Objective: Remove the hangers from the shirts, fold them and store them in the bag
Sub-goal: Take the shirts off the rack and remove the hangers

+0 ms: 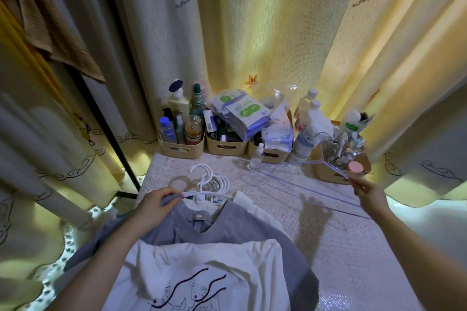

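A white shirt with a bear print [202, 278] lies nearest me on top of a grey shirt [242, 225]. Behind them sit white plastic hangers [209, 182], one still in the grey shirt's neck. My left hand [159, 203] grips the grey shirt's shoulder and the end of that white hanger. My right hand [366, 190] pinches a thin pale purple wire hanger [326, 165] and holds it in the air above the table, toward the right. No bag is in view.
The table has a lace cloth [341, 247]. Along its back edge stand beige bins [182, 149] packed with bottles, packets and toiletries, plus a small clear bottle [256, 159]. Curtains hang behind, and a black pole [101, 108] stands on the left.
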